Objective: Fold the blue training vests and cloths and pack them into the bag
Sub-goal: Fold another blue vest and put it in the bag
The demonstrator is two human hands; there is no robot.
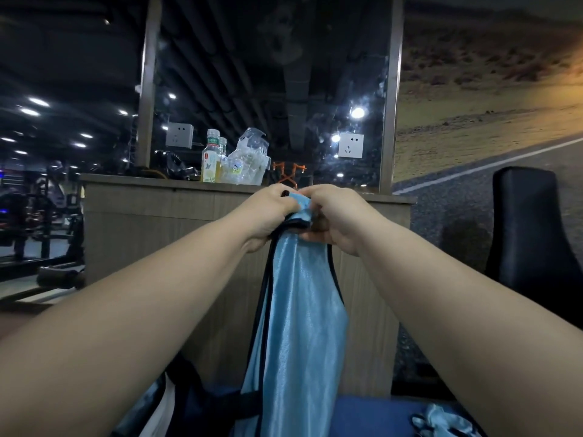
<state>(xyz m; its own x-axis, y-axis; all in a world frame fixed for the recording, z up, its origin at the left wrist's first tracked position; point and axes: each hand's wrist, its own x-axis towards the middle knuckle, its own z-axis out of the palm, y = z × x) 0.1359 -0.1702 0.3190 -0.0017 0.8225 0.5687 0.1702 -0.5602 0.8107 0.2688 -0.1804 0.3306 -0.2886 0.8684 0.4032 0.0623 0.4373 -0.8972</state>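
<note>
Grips meet at the top of a dark-trimmed blue training vest (296,326), which hangs straight down in front of a wooden desk (142,231). The left grip (268,212) clenches the bunched top edge; the right grip (334,216) pinches it just beside. A crumpled blue cloth (441,421) lies at lower right. A drink bottle (210,162) and clear plastic bag (249,159) stand on the desk.

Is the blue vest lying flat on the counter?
No, the left hand and right hand hold the blue vest up; it hangs down.
</note>
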